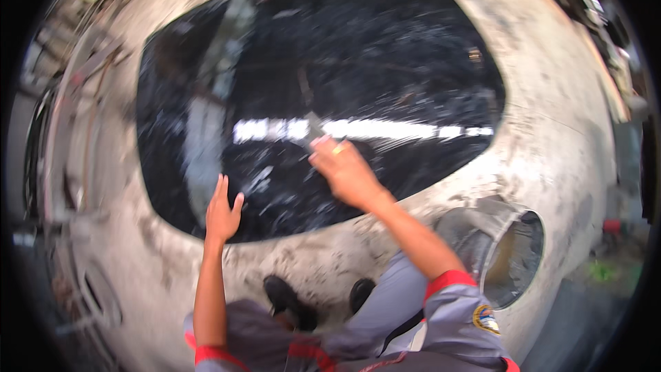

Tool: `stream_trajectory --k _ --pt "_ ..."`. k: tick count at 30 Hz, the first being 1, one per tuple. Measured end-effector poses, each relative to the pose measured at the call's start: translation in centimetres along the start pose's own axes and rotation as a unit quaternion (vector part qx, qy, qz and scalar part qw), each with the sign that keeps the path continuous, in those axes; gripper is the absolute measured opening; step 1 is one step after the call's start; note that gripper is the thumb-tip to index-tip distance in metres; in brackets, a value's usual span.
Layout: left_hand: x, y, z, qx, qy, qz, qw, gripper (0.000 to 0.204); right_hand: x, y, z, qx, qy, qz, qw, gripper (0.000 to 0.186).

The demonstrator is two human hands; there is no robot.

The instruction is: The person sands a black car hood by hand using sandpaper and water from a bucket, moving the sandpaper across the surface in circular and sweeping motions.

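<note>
A large glossy black sheet (358,83), streaked with smears, lies in front of me. My right hand (344,169) is closed on a scraper (315,122), a small flat grey blade that juts out past the fingertips over the middle of the sheet. Motion blur hides whether the blade touches the surface. My left hand (222,215) is at the sheet's near left edge, fingers stretched out and thumb apart, with nothing in it. Whether its palm rests on the sheet cannot be seen.
A round bucket (513,262) with brownish contents stands to my right, grey sheeting at its rim. My dark shoes (289,301) are on the stained pale floor (551,131) close to the sheet's near edge. Metal frames (96,296) are at the left.
</note>
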State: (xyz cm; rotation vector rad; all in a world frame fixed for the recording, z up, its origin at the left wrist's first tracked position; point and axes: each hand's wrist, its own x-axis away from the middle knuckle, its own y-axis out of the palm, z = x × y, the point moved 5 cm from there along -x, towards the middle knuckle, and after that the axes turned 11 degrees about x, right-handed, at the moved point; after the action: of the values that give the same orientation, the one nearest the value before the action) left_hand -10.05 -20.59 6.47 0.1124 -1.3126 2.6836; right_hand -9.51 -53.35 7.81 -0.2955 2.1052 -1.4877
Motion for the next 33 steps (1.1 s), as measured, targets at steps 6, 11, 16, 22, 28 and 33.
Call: stream_trajectory --k 6,11,16,22,28,33 --pt "-2.7 11.0 9.9 0.492 -0.100 -0.008 0.865 0.056 1.1 -0.8 0.3 -0.177 0.072 0.110 0.975 0.053" --pt "-2.9 13.0 13.9 0.701 -0.146 -0.088 0.692 0.047 2.0 -4.0 -1.6 -0.291 0.029 0.102 0.951 0.044" --pt "-2.5 10.7 16.8 0.709 -0.054 -0.029 0.702 0.037 2.8 -6.9 -2.0 -0.381 0.163 0.184 0.891 0.062" --pt "-0.5 14.2 24.0 0.611 0.004 0.013 0.792 0.032 11.3 -4.6 1.6 -0.512 0.369 0.084 0.771 0.050" --pt "2.5 12.3 25.5 0.497 0.077 -0.218 0.836 0.059 24.9 -23.1 5.7 -0.187 0.499 0.221 0.817 0.030" --pt "3.6 5.9 17.2 0.371 0.043 -0.230 0.899 0.063 41.4 -31.6 7.5 0.033 0.544 0.253 0.800 0.016"
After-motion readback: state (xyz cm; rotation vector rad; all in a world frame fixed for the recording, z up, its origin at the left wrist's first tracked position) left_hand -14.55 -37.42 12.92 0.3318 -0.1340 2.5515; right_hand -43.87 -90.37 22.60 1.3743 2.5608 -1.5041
